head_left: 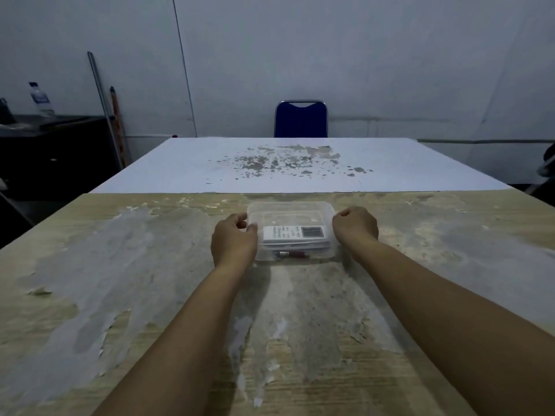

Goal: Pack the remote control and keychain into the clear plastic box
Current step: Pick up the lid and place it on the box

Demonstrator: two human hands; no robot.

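Note:
The clear plastic box sits on the worn table a little past its middle. Inside it a white remote control lies lengthwise with its buttons up. Below the remote, against the near wall, a dark red keychain shows through the plastic. My left hand is at the box's left end, thumb and fingers on its corner. My right hand is curled at the box's right end, touching its edge. Whether a lid is on the box I cannot tell.
The wooden table has peeling grey patches. A white table adjoins its far edge, with a blue chair behind. At the far left stand a dark cabinet with a water bottle and leaning poles.

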